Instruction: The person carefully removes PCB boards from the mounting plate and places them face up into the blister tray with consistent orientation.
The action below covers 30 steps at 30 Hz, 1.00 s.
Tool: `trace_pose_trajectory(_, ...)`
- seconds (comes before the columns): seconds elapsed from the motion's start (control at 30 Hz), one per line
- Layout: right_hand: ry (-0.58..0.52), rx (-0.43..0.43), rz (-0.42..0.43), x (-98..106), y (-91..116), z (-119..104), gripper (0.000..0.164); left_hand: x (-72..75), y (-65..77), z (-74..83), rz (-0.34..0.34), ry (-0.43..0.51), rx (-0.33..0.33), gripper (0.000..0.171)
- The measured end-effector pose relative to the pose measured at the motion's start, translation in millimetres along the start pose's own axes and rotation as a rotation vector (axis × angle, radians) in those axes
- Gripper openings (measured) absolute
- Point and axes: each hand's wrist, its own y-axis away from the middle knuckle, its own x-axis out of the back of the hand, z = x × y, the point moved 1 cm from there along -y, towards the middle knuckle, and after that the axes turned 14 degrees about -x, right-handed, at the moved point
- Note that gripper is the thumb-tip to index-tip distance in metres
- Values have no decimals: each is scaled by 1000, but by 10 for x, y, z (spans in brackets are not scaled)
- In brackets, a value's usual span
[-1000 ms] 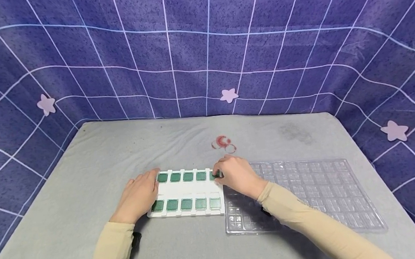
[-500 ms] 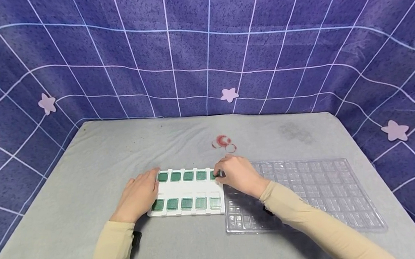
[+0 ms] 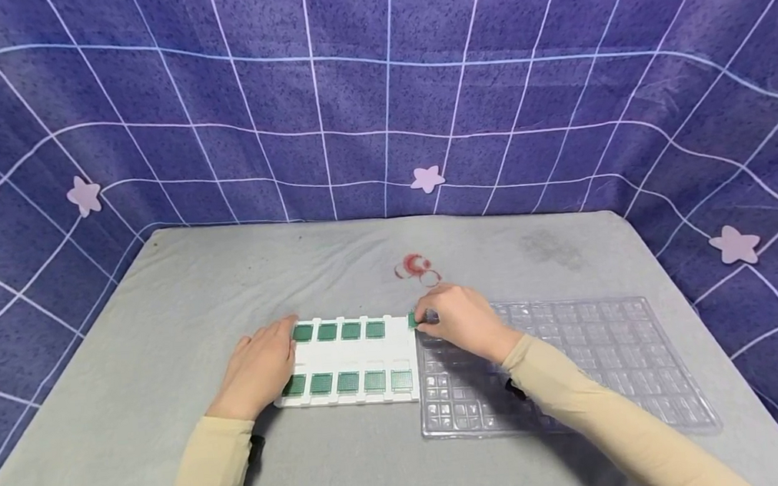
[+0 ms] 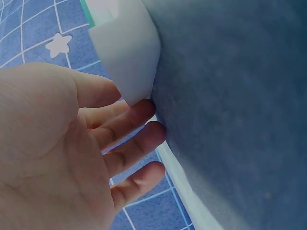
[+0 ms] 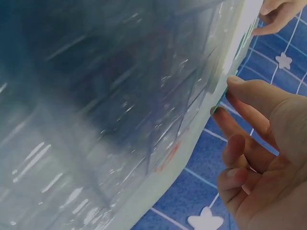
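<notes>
A white tray (image 3: pixel 350 353) holds two rows of small square green perforated circuit boards (image 3: pixel 349 383). At its left end rests my left hand (image 3: pixel 258 366); the left wrist view shows its thumb and loosely bent fingers against the tray's white end (image 4: pixel 127 52). My right hand (image 3: pixel 461 320) pinches one green circuit board (image 3: pixel 412 320) between thumb and index finger, at the tray's far right corner. In the right wrist view this board (image 5: pixel 220 99) appears as a thin edge between those fingertips. The slot at the right end of the tray's far row is bare.
A clear plastic tray (image 3: pixel 620 346) with many square pockets lies right of the white tray, its left edge close beside it, under the right forearm. A grey cloth (image 3: pixel 163 355) covers the table, with a red mark (image 3: pixel 416 265) behind the trays. A purple grid curtain (image 3: pixel 349 100) surrounds it.
My right hand has moved a little to the right with the circuit board, which has come out of the far row's right-end slot. The left hand stays where it was.
</notes>
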Motion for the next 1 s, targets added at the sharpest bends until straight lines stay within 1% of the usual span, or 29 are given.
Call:
trace_pose_trajectory(0.27, 28, -56, -37, 28, 16, 133, 16, 6, -4, 6, -6, 3, 6, 44)
trace_pose_trajectory(0.63, 62, -65, -102, 8, 22, 172, 12, 3, 6, 3, -3, -5, 1, 44)
trace_pose_trajectory(0.7, 71, -58, -96, 3, 22, 170, 11, -3, 4, -2, -4, -6, 2, 44)
trace_pose_trajectory(0.87, 88, -9, -46, -11, 13, 175, 10, -12, 1, -10, -5, -9, 2, 45)
trace_pose_trajectory(1.0, 103, 15, -21, -34, 3, 180, 11, 3, 7, -9, -9, -11, 4, 45)
